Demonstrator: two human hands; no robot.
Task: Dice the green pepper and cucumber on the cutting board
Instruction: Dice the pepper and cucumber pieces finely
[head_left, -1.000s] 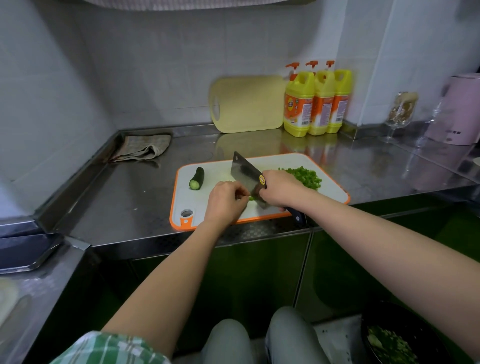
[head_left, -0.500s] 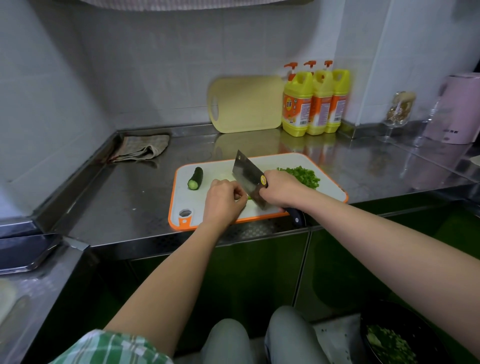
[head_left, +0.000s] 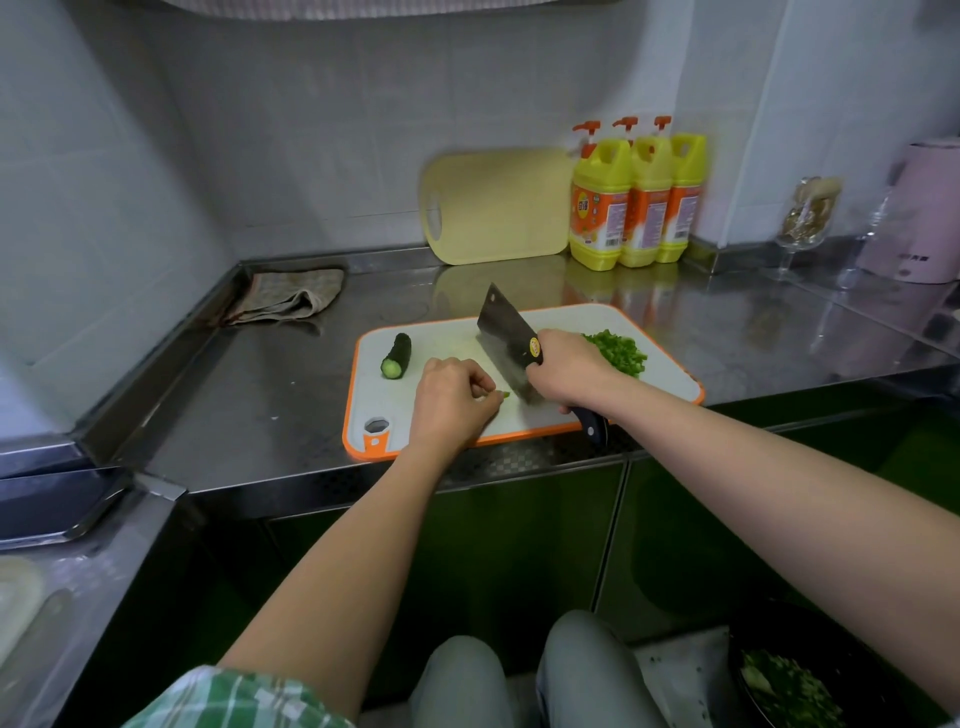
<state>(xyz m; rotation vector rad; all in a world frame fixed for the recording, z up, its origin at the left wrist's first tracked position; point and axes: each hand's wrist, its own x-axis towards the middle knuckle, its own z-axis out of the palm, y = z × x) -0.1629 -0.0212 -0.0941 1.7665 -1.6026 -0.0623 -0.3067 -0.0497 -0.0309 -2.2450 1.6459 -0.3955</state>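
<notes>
This is a kitchen. A stainless steel tabletop (head_left: 270, 395) runs into a corner of white tiled wall (head_left: 311, 156), with green cabinet doors (head_left: 519, 545) below it. On it lies a white cutting board (head_left: 358, 384) with an orange rim, carrying a cucumber stub (head_left: 397, 356), a heap of chopped green pepper (head_left: 621, 353) and a cleaver (head_left: 506, 338). Along the back are a yellow cutting board (head_left: 498, 208) leaning on the wall, three yellow pump bottles (head_left: 636, 202), a crumpled cloth (head_left: 291, 299) and a pink kettle (head_left: 930, 213).

Pale tiled walls (head_left: 156, 182) meet a steel counter (head_left: 270, 405) over seemingly green cabinet fronts (head_left: 493, 545).
</notes>
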